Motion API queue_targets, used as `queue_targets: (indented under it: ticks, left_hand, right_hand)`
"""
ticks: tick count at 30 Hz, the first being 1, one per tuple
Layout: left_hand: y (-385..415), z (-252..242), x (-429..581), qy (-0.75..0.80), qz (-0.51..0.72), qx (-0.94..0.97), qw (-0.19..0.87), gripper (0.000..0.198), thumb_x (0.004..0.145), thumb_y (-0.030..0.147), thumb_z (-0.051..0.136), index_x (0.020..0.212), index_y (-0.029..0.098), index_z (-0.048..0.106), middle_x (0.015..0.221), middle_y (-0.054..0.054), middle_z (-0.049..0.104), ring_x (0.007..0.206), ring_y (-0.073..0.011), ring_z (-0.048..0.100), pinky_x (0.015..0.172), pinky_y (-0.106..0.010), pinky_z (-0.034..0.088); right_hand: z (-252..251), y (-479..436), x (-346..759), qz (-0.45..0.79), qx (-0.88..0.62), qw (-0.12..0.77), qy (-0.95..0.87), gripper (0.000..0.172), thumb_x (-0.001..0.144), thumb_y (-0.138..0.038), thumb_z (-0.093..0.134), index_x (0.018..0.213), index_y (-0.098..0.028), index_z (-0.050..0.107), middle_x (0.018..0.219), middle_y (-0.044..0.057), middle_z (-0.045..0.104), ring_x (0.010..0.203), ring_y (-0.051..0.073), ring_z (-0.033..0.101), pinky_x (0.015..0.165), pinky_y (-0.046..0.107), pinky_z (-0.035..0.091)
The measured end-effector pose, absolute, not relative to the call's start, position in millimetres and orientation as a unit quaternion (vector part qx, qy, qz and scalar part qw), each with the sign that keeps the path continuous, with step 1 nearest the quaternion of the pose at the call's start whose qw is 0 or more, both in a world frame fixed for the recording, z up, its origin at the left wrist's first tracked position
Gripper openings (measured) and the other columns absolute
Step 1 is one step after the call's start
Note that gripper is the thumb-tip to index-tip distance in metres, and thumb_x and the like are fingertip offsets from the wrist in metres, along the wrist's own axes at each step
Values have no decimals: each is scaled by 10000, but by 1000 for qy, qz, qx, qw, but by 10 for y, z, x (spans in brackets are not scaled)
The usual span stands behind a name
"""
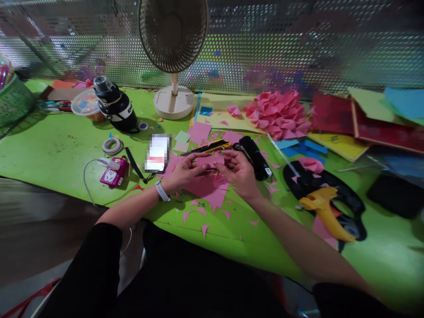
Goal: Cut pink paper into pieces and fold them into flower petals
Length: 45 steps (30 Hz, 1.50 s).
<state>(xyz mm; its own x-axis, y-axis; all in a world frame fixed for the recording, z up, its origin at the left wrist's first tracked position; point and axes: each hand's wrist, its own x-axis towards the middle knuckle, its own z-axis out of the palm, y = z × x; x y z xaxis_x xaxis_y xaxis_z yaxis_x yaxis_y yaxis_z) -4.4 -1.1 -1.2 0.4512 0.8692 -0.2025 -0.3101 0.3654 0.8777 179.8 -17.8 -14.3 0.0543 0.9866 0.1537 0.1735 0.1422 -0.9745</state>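
Between my two hands is a small pink paper piece (210, 162), held above the green table (212, 245). My left hand (186, 171), with a white watch at the wrist, pinches its left side. The fingers of my right hand (239, 171) close on its right side. Under the hands lie pink paper sheets (210, 190) and scattered pink scraps. Just behind the hands rests a yellow and black cutter (215, 145). A black cylindrical object (255, 158) lies right beside my right hand. Left of my left hand is a lit phone (158, 153).
A fan (174, 104), a black bottle (114, 106) and a pile of pink folded petals (280, 115) stand at the back. At right are a yellow glue gun (327, 212) and folders (334, 115). A magenta adapter (114, 173), tape roll (111, 145) and green basket (15, 99) are left.
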Motion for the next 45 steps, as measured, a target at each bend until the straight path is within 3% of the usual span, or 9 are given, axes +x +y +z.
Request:
queue_targets:
  ticks: [6, 13, 18, 24, 27, 32, 35, 41, 45]
  left_hand:
    - [3, -10, -46, 338, 395, 406, 751, 394, 811, 209, 751, 1170, 158, 599, 889, -36, 735, 836, -125, 725, 896, -314, 554]
    - [3, 28, -57, 354, 390, 430, 733, 421, 801, 230, 769, 1187, 147, 624, 910, -52, 734, 842, -129, 719, 868, -292, 558]
    - [2, 4, -62, 358, 384, 439, 729, 464, 790, 245, 779, 1216, 158, 615, 879, -36, 728, 828, -119, 717, 852, -273, 562]
    - [69, -41, -109, 355, 368, 464, 724, 523, 770, 299, 789, 1229, 170, 574, 800, -18, 722, 763, -133, 717, 779, -276, 573]
    - [77, -29, -126, 351, 372, 486, 709, 513, 794, 298, 765, 1242, 177, 547, 797, -16, 714, 741, -130, 708, 765, -277, 572]
    - [58, -13, -126, 363, 364, 506, 693, 514, 824, 282, 736, 1278, 197, 510, 739, 4, 689, 707, -130, 701, 749, -277, 567]
    - [61, -4, -122, 359, 363, 494, 704, 538, 815, 280, 747, 1284, 195, 498, 737, 8, 692, 689, -122, 698, 756, -282, 571]
    - [144, 50, -175, 350, 409, 465, 703, 664, 734, 329, 835, 1279, 162, 494, 699, 31, 673, 717, -133, 717, 759, -268, 580]
    - [179, 41, -196, 348, 431, 467, 690, 700, 709, 361, 853, 1277, 155, 501, 660, 53, 649, 700, -132, 717, 741, -260, 580]
  right_hand:
    - [-139, -175, 1798, 402, -517, 516, -552, 427, 769, -468, 752, 1084, -252, 562, 1025, 52, 628, 914, 198, 625, 830, 369, 537]
    - [-89, -182, 1847, 371, -557, 450, -592, 375, 834, -586, 656, 808, -240, 513, 719, -11, 537, 645, 156, 514, 578, 297, 426]
    - [-100, -189, 1845, 379, -536, 422, -625, 425, 881, -630, 565, 725, -243, 485, 656, -19, 468, 602, 155, 448, 554, 297, 366]
    - [-61, -202, 1826, 384, -526, 445, -615, 425, 873, -616, 591, 696, -247, 474, 635, -22, 462, 584, 152, 445, 556, 305, 381]
    - [-46, -201, 1821, 430, -518, 441, -594, 405, 834, -601, 648, 700, -239, 523, 646, -14, 521, 592, 154, 499, 565, 309, 439]
    - [-71, -183, 1804, 508, -492, 432, -560, 421, 725, -559, 761, 930, -197, 699, 875, 59, 716, 749, 207, 659, 694, 371, 559]
    - [-62, -164, 1814, 513, -495, 422, -560, 421, 711, -535, 777, 924, -177, 719, 807, 57, 718, 693, 192, 655, 661, 358, 559]
    - [17, -97, 1965, 526, -509, 437, -523, 415, 670, -568, 799, 689, -199, 609, 527, -25, 575, 430, 100, 484, 396, 238, 384]
    - [38, -78, 2008, 549, -506, 439, -499, 426, 662, -570, 810, 715, -200, 606, 541, -26, 583, 414, 86, 467, 377, 218, 338]
